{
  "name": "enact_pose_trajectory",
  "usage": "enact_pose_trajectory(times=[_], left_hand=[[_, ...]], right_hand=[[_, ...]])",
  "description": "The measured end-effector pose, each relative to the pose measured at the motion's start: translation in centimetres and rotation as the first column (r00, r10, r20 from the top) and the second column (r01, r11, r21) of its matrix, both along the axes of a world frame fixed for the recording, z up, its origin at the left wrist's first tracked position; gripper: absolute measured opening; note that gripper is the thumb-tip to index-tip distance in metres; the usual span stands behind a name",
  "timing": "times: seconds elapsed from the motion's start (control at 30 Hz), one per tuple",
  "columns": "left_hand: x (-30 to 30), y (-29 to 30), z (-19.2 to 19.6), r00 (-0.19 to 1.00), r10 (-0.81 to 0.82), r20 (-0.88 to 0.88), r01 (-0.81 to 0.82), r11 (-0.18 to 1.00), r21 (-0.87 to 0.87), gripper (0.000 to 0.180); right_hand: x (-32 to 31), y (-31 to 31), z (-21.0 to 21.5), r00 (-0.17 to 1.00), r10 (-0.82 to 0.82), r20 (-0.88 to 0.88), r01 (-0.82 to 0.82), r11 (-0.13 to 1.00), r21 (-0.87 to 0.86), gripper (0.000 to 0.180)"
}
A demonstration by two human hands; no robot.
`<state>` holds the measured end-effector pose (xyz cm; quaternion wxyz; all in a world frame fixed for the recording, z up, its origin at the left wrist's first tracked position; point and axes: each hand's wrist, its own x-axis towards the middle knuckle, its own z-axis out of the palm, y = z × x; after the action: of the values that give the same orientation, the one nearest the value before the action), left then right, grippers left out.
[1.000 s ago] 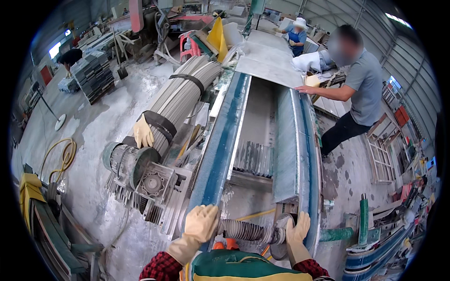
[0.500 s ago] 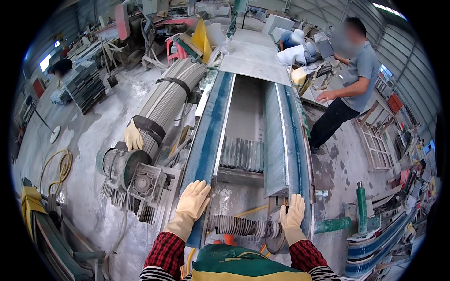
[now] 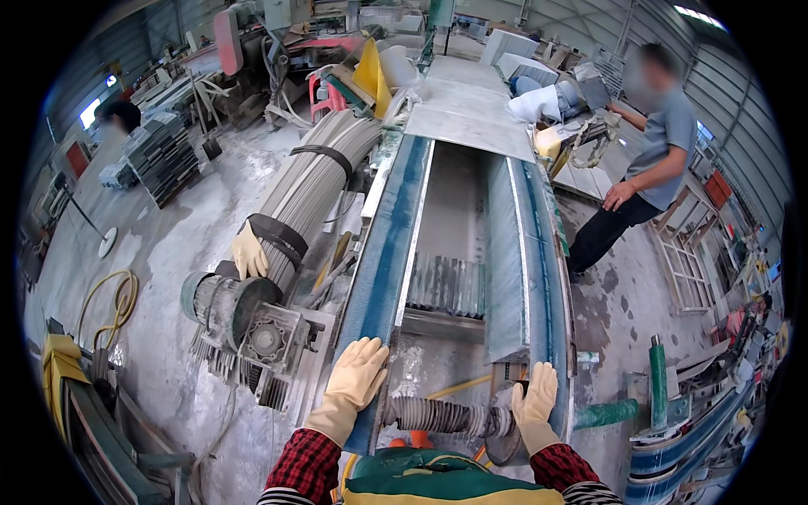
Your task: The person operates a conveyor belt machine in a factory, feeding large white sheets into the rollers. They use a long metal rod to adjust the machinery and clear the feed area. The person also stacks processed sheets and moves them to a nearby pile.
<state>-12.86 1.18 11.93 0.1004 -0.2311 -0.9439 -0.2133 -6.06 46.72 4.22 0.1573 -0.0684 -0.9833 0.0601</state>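
Observation:
Both of my hands wear cream rubber gloves and rest on a long machine bed. My left hand lies flat on the near end of the left blue rail, fingers stretched forward. My right hand lies flat at the near end of the right blue rail, its fingers pointing away from me. Neither hand holds anything. Between the rails runs an open trough with a row of upright grey slats across it. A ribbed hose crosses between my hands. Farther off, a pale metal sheet covers the bed.
Left of the bed stand a dusty motor and a ribbed grey bundle with black straps. A spare cream glove lies there. At the right stand a person and a green post. A yellow hose coils on the floor.
The whole view has shifted slightly, so the machine sits a little lower and farther right. My hands stay on the rails. The person at the right has lowered one hand toward the thigh.

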Motion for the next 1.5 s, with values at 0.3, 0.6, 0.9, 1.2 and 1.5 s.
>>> enact_pose_trajectory(times=[0.3,0.6,0.9,1.2,1.5], left_hand=[[0.3,-0.3,-0.9,1.000,0.008,-0.029,-0.007,0.999,0.046,0.044],[0.6,-0.3,-1.0,1.000,0.008,0.006,-0.008,1.000,0.030,0.047],[1.1,-0.3,-1.5,1.000,0.026,0.001,-0.026,1.000,0.017,0.046],[1.4,-0.4,-1.7,1.000,0.024,-0.007,-0.024,0.999,0.020,0.047],[1.7,-0.4,-0.1,1.000,-0.029,0.004,0.029,0.998,0.051,0.069]], right_hand=[[0.5,0.5,-0.8,0.991,0.096,-0.093,-0.092,0.994,0.052,0.089],[0.8,0.2,0.0,0.998,0.056,-0.042,-0.055,0.998,0.021,0.088],[1.3,0.0,-0.2,0.991,0.080,-0.103,-0.075,0.996,0.053,0.088],[1.7,0.0,-0.6,0.988,0.093,-0.125,-0.086,0.995,0.058,0.086],[2.1,0.1,-0.5,0.990,0.083,-0.118,-0.076,0.995,0.065,0.086]])
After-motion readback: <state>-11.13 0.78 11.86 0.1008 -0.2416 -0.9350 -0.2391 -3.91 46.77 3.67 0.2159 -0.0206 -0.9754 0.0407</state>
